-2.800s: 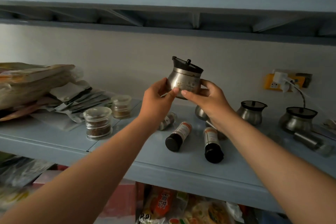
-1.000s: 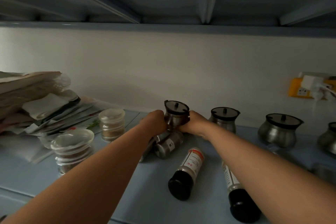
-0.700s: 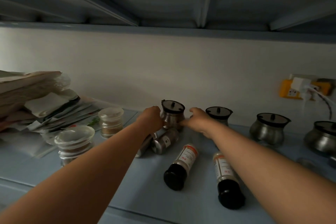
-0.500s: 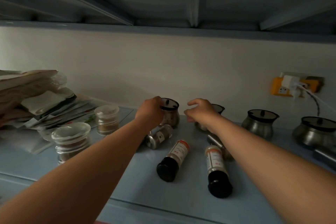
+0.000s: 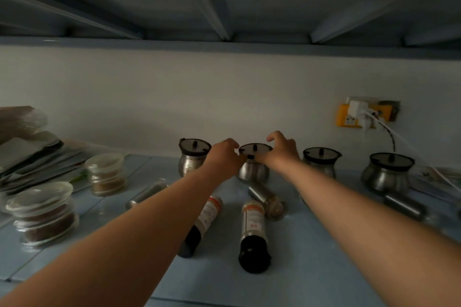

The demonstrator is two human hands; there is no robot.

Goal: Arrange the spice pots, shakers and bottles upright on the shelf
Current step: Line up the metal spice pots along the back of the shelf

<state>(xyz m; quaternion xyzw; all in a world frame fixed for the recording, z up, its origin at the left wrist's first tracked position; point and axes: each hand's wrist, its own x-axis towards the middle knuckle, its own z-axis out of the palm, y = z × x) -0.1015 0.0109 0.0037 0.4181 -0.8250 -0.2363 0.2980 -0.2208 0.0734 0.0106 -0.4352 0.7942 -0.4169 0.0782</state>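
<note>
The steel pot point(image 5: 253, 169) stands upright at the back of the shelf point(image 5: 311, 269), directly between your two grips, with its dark lid on. Your left grip point(image 5: 224, 154) sits against the left edge of the lid with its fingers curled in onto the rim. Your right grip point(image 5: 282, 149) is at the right edge of the lid. Its thumb lies along the front of the rim and its fingers arch above the lid (whether it is clamped on the pot cannot be told).

Just left of your left grip a second pot point(image 5: 192, 162) stands upright, apart from the first. To the right of your right grip a third pot point(image 5: 320, 164) and, further out, a fourth pot point(image 5: 385, 174) also stand upright along the wall.

Nearer to you than the grips, several items lie on their sides:
- a steel shaker point(image 5: 267, 200), just in front of the held pot;
- a dark-capped bottle point(image 5: 253, 229), between your forearms;
- a second bottle point(image 5: 207, 212), partly hidden under your left forearm;
- a slim shaker point(image 5: 147, 193), left of your left forearm;
- another shaker point(image 5: 401, 205), right of your right forearm.

Well left of your left grip stand two lidded glass jars point(image 5: 106, 174) point(image 5: 43, 212) and a stack of packets point(image 5: 32, 154). A yellow wall socket point(image 5: 343, 114) sits above and right of your right grip.
</note>
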